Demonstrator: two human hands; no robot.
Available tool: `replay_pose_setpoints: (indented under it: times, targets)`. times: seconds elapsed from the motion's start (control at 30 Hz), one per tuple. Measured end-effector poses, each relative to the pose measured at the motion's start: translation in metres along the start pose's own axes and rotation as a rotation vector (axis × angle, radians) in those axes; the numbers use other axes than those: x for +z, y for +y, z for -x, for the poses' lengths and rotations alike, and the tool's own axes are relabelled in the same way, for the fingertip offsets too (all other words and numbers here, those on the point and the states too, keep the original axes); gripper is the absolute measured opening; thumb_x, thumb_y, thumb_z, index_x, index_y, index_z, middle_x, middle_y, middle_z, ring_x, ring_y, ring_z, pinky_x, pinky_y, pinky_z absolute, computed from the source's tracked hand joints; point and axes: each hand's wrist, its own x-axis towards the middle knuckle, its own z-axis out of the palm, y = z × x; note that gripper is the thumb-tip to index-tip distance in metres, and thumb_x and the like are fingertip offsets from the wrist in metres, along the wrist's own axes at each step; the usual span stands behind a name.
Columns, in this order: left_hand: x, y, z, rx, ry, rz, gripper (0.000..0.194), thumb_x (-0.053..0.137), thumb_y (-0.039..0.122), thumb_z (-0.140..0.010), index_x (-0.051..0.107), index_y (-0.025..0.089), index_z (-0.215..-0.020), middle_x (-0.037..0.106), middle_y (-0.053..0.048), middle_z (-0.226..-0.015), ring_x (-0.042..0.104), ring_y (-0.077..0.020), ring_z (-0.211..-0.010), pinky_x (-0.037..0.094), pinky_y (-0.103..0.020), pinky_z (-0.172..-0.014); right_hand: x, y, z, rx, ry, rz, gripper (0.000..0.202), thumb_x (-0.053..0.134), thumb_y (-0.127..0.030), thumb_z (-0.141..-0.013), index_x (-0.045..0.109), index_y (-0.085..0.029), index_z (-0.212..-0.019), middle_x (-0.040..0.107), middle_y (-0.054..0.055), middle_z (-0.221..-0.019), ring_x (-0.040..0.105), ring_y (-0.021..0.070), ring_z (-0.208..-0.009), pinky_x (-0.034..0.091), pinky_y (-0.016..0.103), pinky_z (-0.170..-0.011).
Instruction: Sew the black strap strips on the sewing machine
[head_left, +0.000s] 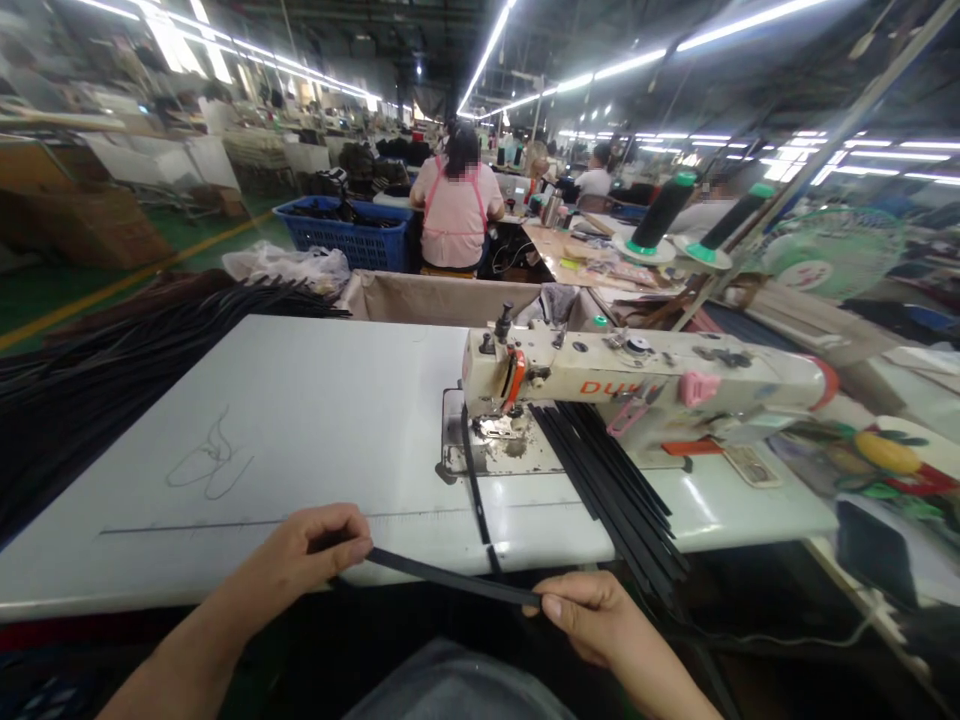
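Fingers of the left hand [300, 560] are closed in a pinch, thumb against curled index finger, on a narrow black strip [450, 578]. Fingers of the right hand [600, 615] grip the same strip at its lower right portion. The span between the hands is nearly straight, slopes down to the right and lies at the front edge of the white table [300, 400]. Whether the strip continues beyond either grip cannot be told.

Head view: a second strip [475, 490] runs from beside the presser foot of the sewing machine [637, 370], across the ruler line [285, 522], to the front edge, where it meets or passes behind the held span. Any join between the two cannot be confirmed. Right of the foot, a bundle of strips [615, 490] overhangs the edge. A loose thread [217, 455] lies on the left of the table.

Caution, as judged from this layout:
- Uneven pull between the hands could twist or stretch the strip.
- A weak pinch could let an end slip.
- If the two strips are linked, a sharp tug could drag the second out of line at the foot.
- Contact with the overhanging bundle could tangle it or cause it to slide off.
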Motion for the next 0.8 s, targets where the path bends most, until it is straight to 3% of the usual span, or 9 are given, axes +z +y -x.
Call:
replay_pose_setpoints:
  times: [0.2, 0.33, 0.57, 0.8]
  targets:
    - [-0.026, -0.023, 0.005, -0.018, -0.008, 0.039, 0.047, 0.075, 0.065, -0.091, 0.070, 0.019, -0.078, 0.063, -0.001, -0.078, 0.058, -0.0185, -0.077, 0.046, -0.023, -0.070, -0.001, -0.008, 0.004, -0.129, 0.047, 0.065, 0.042, 0.084, -0.067, -0.088, 0.093, -0.026, -0.084, 0.062, 0.000, -0.064, 0.054, 0.0144, -0.061, 0.034, 0.032, -0.064]
    - [-0.029, -0.032, 0.005, -0.018, -0.014, 0.041, 0.048, 0.077, 0.065, -0.089, 0.069, 0.019, -0.076, 0.059, -0.001, -0.075, 0.056, -0.0184, -0.075, 0.046, -0.023, -0.068, -0.003, -0.012, 0.003, -0.142, 0.062, 0.087, 0.041, 0.085, -0.067, -0.086, 0.093, -0.027, -0.082, 0.067, 0.002, -0.068, 0.054, 0.0154, -0.061, 0.035, 0.033, -0.064]
    - [-0.024, -0.049, 0.004, -0.009, 0.162, 0.327, 0.051, 0.084, 0.067, -0.081, 0.067, 0.020, -0.072, 0.064, -0.005, -0.083, 0.061, -0.0248, -0.090, 0.055, -0.026, -0.078, -0.010, -0.015, 0.006, -0.207, 0.101, 0.145, 0.044, 0.085, -0.068, -0.088, 0.094, -0.025, -0.083, 0.064, 0.001, -0.066, 0.055, 0.0161, -0.066, 0.035, 0.032, -0.066]
    - [-0.023, -0.046, 0.002, -0.058, 0.197, 0.268, 0.054, 0.081, 0.070, -0.085, 0.069, 0.020, -0.072, 0.056, -0.001, -0.070, 0.050, -0.0178, -0.071, 0.046, -0.025, -0.067, -0.009, -0.014, 0.004, -0.178, 0.100, 0.102, 0.044, 0.087, -0.069, -0.085, 0.094, -0.025, -0.083, 0.064, 0.001, -0.067, 0.055, 0.0146, -0.065, 0.034, 0.031, -0.065]
